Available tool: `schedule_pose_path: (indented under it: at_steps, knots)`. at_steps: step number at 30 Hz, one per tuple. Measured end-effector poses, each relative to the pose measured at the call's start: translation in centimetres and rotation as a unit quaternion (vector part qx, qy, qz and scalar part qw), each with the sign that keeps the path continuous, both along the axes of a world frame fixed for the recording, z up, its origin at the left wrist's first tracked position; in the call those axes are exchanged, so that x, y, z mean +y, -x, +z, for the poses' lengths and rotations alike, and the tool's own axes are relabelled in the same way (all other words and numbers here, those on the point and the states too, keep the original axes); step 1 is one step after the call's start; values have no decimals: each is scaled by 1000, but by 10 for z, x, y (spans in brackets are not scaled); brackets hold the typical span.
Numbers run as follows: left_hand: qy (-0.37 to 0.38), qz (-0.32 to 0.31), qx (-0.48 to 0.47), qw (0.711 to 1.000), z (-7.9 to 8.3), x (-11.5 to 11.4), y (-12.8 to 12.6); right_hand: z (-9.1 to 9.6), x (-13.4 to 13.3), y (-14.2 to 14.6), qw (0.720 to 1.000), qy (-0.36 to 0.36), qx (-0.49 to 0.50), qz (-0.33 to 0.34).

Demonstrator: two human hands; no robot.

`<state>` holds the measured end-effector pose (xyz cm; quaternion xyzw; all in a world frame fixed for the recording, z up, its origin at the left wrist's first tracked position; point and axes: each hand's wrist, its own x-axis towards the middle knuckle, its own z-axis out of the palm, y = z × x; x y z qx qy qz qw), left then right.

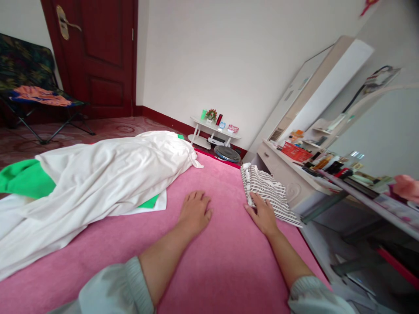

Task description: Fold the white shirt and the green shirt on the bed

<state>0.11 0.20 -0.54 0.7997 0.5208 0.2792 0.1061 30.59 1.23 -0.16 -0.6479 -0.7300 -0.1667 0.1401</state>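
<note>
— Stripes are catching my eye just right of centre. What is lying there?

— That is the folded striped top (270, 192). It is sitting on the right-hand edge of the pink bed cover (222, 261), just beside the dressing table (288, 176) at the right of the frame.

— Is anything gripping it?

— No. The right hand (262, 214) is resting open on its near left corner, palm down, fingers lying flat and pinching nothing. The left hand (194, 213) is lying just as flat and open on bare pink cover near the frame's centre, apart from the right one and touching no cloth.

— How is that top looking to handle?

— I am judging it light, soft and limp. It looks like a thin fabric, so the folds are probably going to slide apart if one corner alone is lifted. Sliding a flat hand underneath, or pinching both near corners through all the layers, is looking like the safest hold.

— And farther out?

— A white garment (108, 174) is spreading across the left half of the bed, with green cloth (22, 179) peeking out beneath it at the left edge. A red basket (296, 151) is sitting among bottles on the dressing table. A small white stand (212, 128) is standing against the wall at upper centre, and a dark red door (98, 52) is filling the upper left, with a folding chair (29, 74) beside it.
</note>
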Motion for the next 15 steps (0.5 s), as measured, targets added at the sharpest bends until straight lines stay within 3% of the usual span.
schedule_pose_path:
  at_steps: [3,7,15]
  knots:
    - [-2,1,5,1000,0,0,0,-5,3,3,996,76,-42,-19]
    - [-12,2,10,1000,-1,0,1,-7,-2,17,988,118,-33,-91]
    - [-5,-21,30,999,2,-5,5,-2,-41,85,959,178,95,-198]
